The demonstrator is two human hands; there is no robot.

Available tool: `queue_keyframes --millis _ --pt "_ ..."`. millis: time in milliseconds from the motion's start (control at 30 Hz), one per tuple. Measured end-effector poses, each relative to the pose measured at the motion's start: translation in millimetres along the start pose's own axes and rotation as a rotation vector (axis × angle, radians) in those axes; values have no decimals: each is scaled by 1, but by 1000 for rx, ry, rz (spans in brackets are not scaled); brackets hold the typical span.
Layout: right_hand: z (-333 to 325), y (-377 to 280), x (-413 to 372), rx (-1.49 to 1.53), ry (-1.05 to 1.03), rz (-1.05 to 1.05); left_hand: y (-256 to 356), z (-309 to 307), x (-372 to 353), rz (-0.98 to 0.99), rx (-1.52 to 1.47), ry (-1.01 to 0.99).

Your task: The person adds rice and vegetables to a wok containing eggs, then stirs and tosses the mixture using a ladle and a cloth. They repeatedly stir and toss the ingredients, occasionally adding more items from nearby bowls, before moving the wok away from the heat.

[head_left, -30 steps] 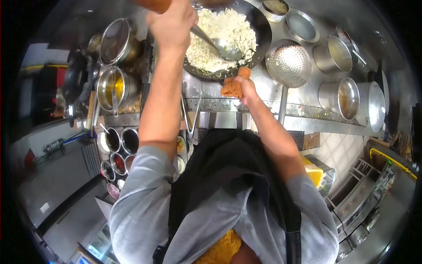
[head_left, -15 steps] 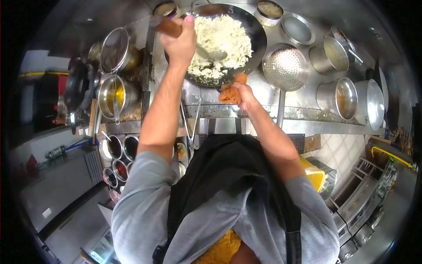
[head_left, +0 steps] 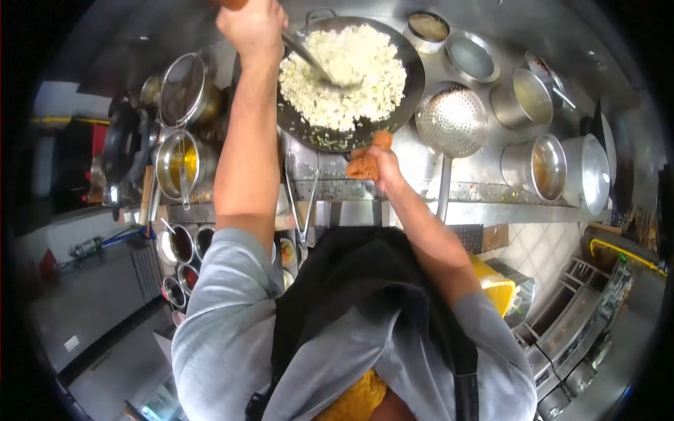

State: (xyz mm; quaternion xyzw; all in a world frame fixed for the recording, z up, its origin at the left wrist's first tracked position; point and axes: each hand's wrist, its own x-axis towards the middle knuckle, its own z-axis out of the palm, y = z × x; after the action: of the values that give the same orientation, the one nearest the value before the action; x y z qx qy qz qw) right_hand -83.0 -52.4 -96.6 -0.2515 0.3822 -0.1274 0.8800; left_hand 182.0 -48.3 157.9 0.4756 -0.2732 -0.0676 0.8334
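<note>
My left hand point(head_left: 254, 28) is closed round the wooden handle of a long metal wok ladle point(head_left: 309, 59). Its blurred lower end sits in pale, crumbly food point(head_left: 344, 105) that looks like fried rice with green bits. The food fills most of a dark wok point(head_left: 413, 77). At the wok's near edge, my right hand point(head_left: 385, 167) grips a folded brown cloth point(head_left: 363, 168), which covers where the wok's handle would be. Resting on the steel to the right of the wok is a large perforated strainer point(head_left: 453, 121) with a long handle.
Several steel pots stand at the right, one point(head_left: 545, 167) with amber liquid. A tin point(head_left: 427, 31) and a shallow metal bowl point(head_left: 472, 56) sit behind the strainer. Left are a pot of yellow oil point(head_left: 184, 165) and a sieve point(head_left: 184, 88). Tongs point(head_left: 302, 203) hang at the counter's front.
My left hand has moved up and left with the ladle, tilting its shaft further. The wok sits slightly lower in view, its food heaped differently. My right hand keeps its grip.
</note>
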Motion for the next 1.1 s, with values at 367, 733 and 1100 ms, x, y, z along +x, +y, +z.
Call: queue_keyframes --millis 367,733,1100 --pt "8 15 -5 30 96 -127 -2 40 24 -79 21 54" --pt "3 15 2 29 88 -116 7 9 27 184 -4 98" --pt "4 0 -126 -87 38 158 56 -13 34 -358 31 92"
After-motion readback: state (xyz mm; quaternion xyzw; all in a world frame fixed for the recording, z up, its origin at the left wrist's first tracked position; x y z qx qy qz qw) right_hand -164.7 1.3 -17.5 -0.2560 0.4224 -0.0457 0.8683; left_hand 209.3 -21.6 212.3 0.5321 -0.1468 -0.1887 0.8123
